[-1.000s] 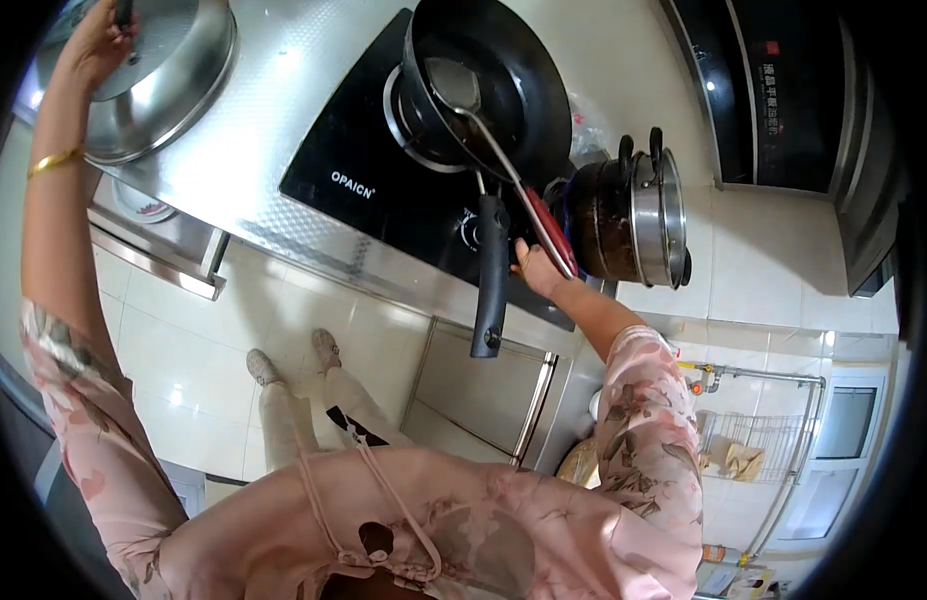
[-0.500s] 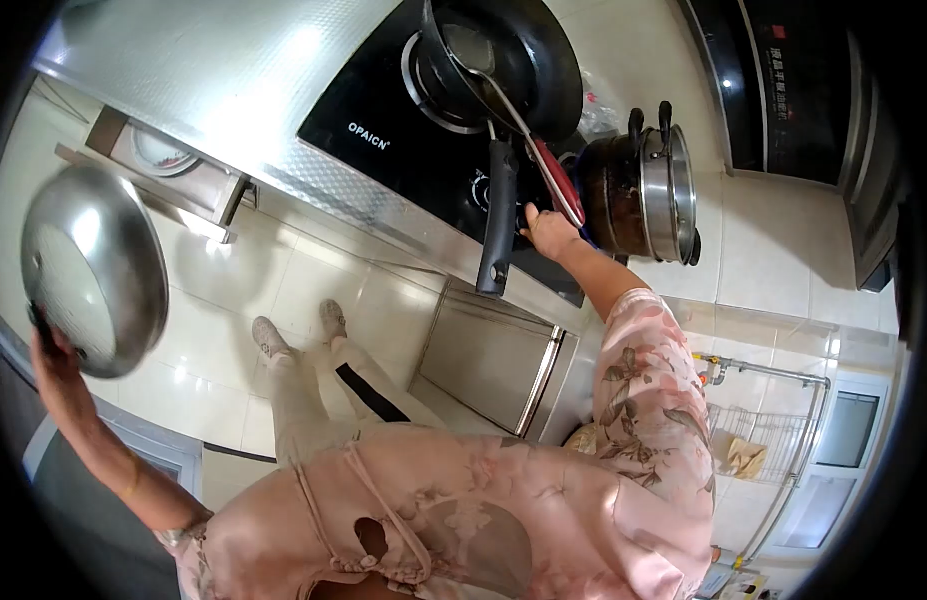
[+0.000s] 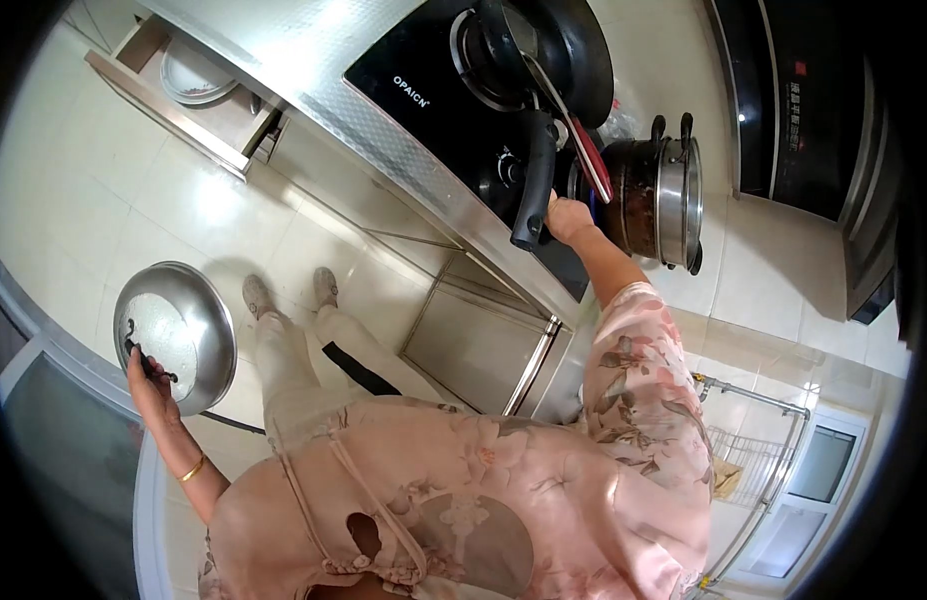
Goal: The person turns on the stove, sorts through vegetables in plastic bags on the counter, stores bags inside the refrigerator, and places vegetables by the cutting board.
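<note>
My left hand (image 3: 151, 388) grips the black handle of a domed metal lid (image 3: 214, 335), which hangs tilted over the floor at the left. My right hand (image 3: 570, 218) is curled at the front of the black gas stove (image 3: 413, 130), just behind the wok's black handle. That handle partly hides its fingertips, so what they hold cannot be made out. A dark wok (image 3: 580, 70) sits on the burner. A spatula with a red handle (image 3: 590, 165) leans in it, its handle end above my right hand.
A stacked steel pot (image 3: 673, 205) stands at the stove's right, a little blue showing at its base. An open drawer (image 3: 168, 115) with plates (image 3: 193, 75) juts out at the upper left. A range hood (image 3: 793, 110) is at the upper right. A stove knob (image 3: 505, 168) shows left of the wok handle.
My left hand has brought the lid closer to my body, down and to the right in view. My right hand stays by the stove front, its fingers now more hidden. The view has shifted slightly.
</note>
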Demonstrator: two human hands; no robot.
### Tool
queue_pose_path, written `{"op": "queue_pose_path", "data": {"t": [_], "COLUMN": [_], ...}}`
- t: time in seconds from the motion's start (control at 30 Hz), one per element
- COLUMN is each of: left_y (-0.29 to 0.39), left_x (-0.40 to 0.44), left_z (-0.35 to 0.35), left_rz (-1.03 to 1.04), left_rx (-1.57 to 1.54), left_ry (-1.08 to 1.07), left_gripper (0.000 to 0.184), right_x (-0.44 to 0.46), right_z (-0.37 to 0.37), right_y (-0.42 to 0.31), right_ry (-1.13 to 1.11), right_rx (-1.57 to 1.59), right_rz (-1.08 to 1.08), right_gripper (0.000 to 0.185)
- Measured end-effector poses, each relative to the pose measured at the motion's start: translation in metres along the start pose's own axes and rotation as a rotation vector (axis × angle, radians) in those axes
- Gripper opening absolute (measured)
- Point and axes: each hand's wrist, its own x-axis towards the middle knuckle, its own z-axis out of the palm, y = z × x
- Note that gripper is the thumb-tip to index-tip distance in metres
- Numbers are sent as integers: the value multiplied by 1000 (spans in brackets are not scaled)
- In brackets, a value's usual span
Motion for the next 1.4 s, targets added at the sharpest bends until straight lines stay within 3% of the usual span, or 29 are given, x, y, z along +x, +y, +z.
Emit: {"op": "queue_pose_path", "data": {"t": [0.4,0.5,0.7,0.73,0.77,0.8,0.83,0.9,0.93,1.0,1.1,1.2,1.23,1.3,1.4], "left_y": [-3,-3,-8,-12,-14,-16,-23,-35,-48,-54,-61,-69,-79,-88,-72], "left_x": [-50,-59,-94,-101,-113,-123,-128,-154,-157,-184,-215,-250,-253,-268,-321], "left_z": [61,67,86,92,100,109,114,132,138,155,178,199,206,216,230], "left_rz": [-15,-12,-71,-73,-98,-123,-162,-214,-291,-400,-537,-609,-639,-685,-566], "left_rx": [57,75,42,92,130,169,212,200,180,172,189,222,272,390,571], "left_ry": [-274,-330,-542,-575,-606,-638,-694,-706,-755,-876,-1117,-1246,-1294,-1365,-1462], "left_gripper": [18,17,26,30,34,38,43,32,33,38,32,26,26,34,47], "right_x": [-4,-8,-48,-59,-64,-90,-118,-168,-183,-197,-194,-206,-205,-225,-243], "right_z": [1,1,-2,5,22,7,-6,-42,-44,-48,-37,-39,-22,-10,12], "right_y": [-4,-4,-42,-55,-65,-95,-125,-180,-205,-241,-253,-220,-214,-192,-151], "right_ry": [11,10,322,482,590,589,532,333,308,290,531,379,505,492,644], "right_rx": [28,82,370,451,554,685,894,1055,1283,1394,1263,1175,1157,1159,1095], "right_rz": [61,59,324,287,121,32,-90,-216,-316,-359,-432,-286,-236,-75,127], "right_gripper": [37,50,66,56,34,23,22,24,30,31,39,42,41,39,37]}}
